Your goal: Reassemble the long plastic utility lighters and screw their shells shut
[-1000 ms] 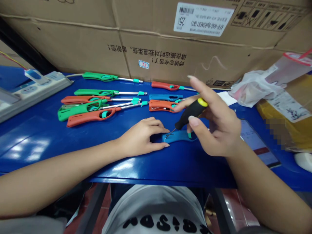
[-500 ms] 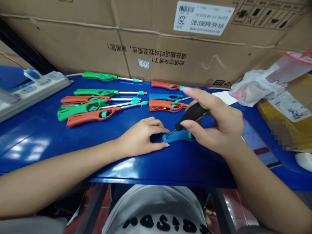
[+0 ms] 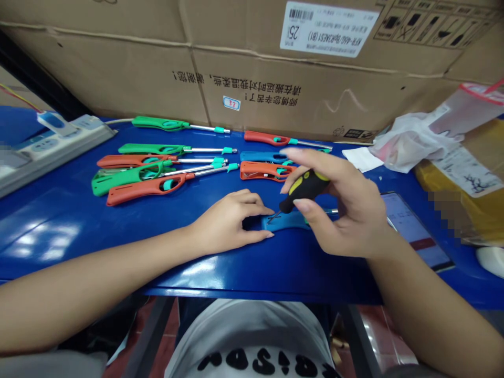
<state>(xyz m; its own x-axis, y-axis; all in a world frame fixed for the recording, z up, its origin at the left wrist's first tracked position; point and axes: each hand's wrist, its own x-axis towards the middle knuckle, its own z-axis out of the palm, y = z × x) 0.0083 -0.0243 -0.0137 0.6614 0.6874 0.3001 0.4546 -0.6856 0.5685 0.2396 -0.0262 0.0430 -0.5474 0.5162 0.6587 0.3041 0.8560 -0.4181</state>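
Observation:
A blue stick lighter lies on the blue table in front of me. My left hand presses down on its handle end, fingers curled over it. My right hand grips a black and yellow screwdriver in its fingertips. The screwdriver's thin tip touches the lighter body right beside my left fingertips.
Several green, orange and blue stick lighters lie at the back left and centre. A power strip sits far left. Cardboard boxes wall the back. A phone and plastic bags lie at the right.
My right fingers have shifted round the screwdriver handle, turning it, and the handle now leans lower. My left hand and the blue lighter have stayed put.

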